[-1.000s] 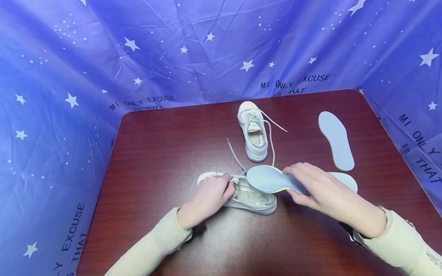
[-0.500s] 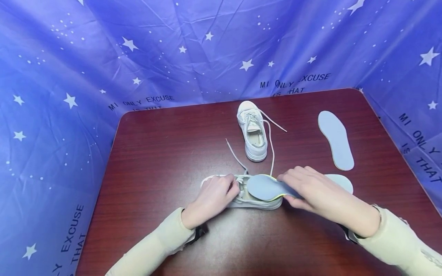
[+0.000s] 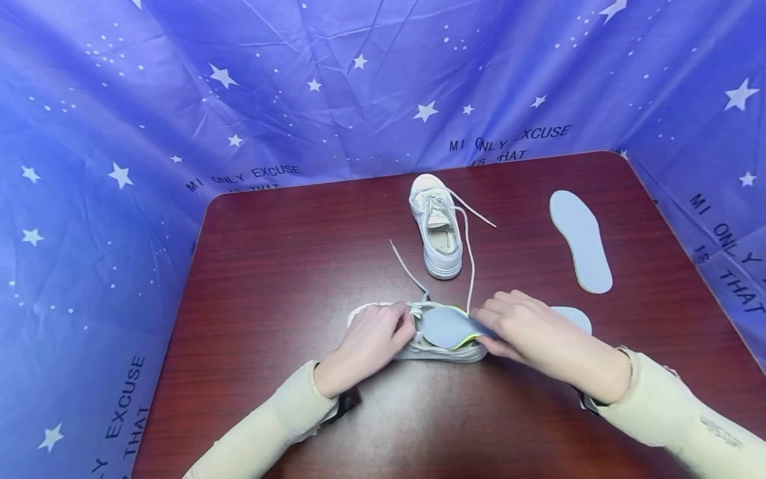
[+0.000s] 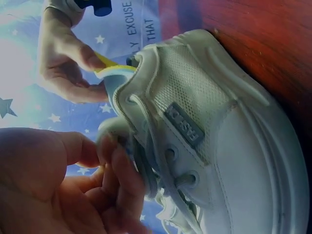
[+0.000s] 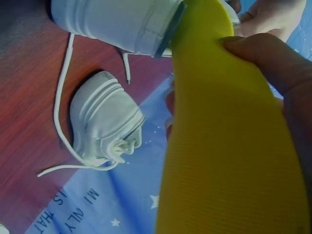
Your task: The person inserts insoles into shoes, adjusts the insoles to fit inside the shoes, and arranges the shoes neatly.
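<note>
In the head view my left hand is at the front of a white sneaker lying sideways to me. Thumb and finger pinch its tongue, as the left wrist view shows. My right hand grips an insole around its middle, thumb on one edge and fingers on the other. The insole is grey-blue on top and has a yellow underside. One rounded end dips into the sneaker's opening, while the other sticks out behind my right hand.
A second white sneaker, its laces loose, stands farther back on the dark red table. Another grey-blue insole lies flat at the right. Loose laces trail between the sneakers. A blue star-printed curtain surrounds the table.
My right hand has moved left and lowered the insole, so its end now sits in the sneaker's opening. The near sneaker shifted slightly right with my left hand, which keeps its pinch.
</note>
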The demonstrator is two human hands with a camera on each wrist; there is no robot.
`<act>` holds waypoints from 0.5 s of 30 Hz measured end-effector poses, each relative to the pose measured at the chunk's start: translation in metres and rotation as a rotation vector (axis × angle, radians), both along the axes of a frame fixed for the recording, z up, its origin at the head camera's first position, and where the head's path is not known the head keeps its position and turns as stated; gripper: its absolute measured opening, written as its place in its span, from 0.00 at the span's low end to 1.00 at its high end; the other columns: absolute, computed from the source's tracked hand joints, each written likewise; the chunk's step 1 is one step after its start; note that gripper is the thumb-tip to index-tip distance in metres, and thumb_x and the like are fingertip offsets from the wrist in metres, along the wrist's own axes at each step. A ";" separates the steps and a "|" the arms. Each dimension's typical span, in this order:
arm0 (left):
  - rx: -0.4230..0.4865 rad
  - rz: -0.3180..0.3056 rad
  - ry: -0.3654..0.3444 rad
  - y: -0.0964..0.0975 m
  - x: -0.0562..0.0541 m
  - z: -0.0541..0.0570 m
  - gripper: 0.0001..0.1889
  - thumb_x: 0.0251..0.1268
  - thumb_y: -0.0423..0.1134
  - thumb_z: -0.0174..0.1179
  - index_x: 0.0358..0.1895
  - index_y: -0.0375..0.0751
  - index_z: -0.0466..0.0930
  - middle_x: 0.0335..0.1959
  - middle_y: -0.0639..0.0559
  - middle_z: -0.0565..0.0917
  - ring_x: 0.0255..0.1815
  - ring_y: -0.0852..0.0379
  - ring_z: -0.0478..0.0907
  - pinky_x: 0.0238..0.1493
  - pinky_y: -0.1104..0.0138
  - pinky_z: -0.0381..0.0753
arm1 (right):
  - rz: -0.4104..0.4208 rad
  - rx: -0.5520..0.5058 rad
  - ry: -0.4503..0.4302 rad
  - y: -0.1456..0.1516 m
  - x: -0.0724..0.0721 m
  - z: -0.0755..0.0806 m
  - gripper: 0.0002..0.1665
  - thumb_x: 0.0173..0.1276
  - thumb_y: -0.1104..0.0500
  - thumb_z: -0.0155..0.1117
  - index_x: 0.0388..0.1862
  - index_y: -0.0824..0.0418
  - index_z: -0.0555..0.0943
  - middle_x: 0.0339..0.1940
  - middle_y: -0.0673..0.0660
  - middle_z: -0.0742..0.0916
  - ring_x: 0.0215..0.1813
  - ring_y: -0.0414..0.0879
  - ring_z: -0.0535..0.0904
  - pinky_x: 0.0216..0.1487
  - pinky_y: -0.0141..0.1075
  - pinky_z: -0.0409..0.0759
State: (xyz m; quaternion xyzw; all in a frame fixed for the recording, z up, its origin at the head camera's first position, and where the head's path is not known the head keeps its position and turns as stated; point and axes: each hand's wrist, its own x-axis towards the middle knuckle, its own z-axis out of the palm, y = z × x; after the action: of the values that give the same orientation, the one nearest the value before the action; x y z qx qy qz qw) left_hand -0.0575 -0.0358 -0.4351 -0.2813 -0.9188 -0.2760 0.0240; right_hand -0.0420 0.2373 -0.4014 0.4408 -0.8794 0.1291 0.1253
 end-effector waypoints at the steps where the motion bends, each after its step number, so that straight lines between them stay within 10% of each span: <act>1: -0.003 -0.006 0.006 0.000 0.000 0.000 0.11 0.61 0.34 0.57 0.21 0.50 0.71 0.15 0.62 0.68 0.17 0.59 0.67 0.22 0.62 0.68 | -0.001 0.007 0.007 -0.001 0.000 0.000 0.13 0.53 0.60 0.74 0.34 0.57 0.79 0.27 0.44 0.76 0.31 0.44 0.72 0.35 0.39 0.72; 7: -0.027 -0.014 -0.014 0.001 0.001 0.001 0.11 0.63 0.36 0.57 0.22 0.50 0.71 0.16 0.62 0.67 0.22 0.57 0.73 0.38 0.55 0.69 | -0.013 0.067 -0.021 -0.013 -0.002 0.001 0.14 0.55 0.61 0.76 0.28 0.55 0.76 0.23 0.44 0.75 0.30 0.46 0.73 0.35 0.40 0.72; 15: 0.042 -0.069 -0.078 -0.002 -0.003 -0.004 0.10 0.63 0.33 0.56 0.24 0.48 0.72 0.19 0.61 0.66 0.23 0.62 0.66 0.27 0.67 0.68 | 0.007 0.113 0.001 -0.031 -0.007 -0.010 0.16 0.54 0.61 0.77 0.26 0.55 0.74 0.21 0.46 0.74 0.29 0.47 0.72 0.36 0.40 0.72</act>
State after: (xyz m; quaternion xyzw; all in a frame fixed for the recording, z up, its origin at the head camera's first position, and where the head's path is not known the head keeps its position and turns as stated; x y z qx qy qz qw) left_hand -0.0604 -0.0381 -0.4389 -0.3013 -0.9028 -0.3065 -0.0155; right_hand -0.0486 0.2066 -0.4115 0.4501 -0.8838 0.0794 0.1001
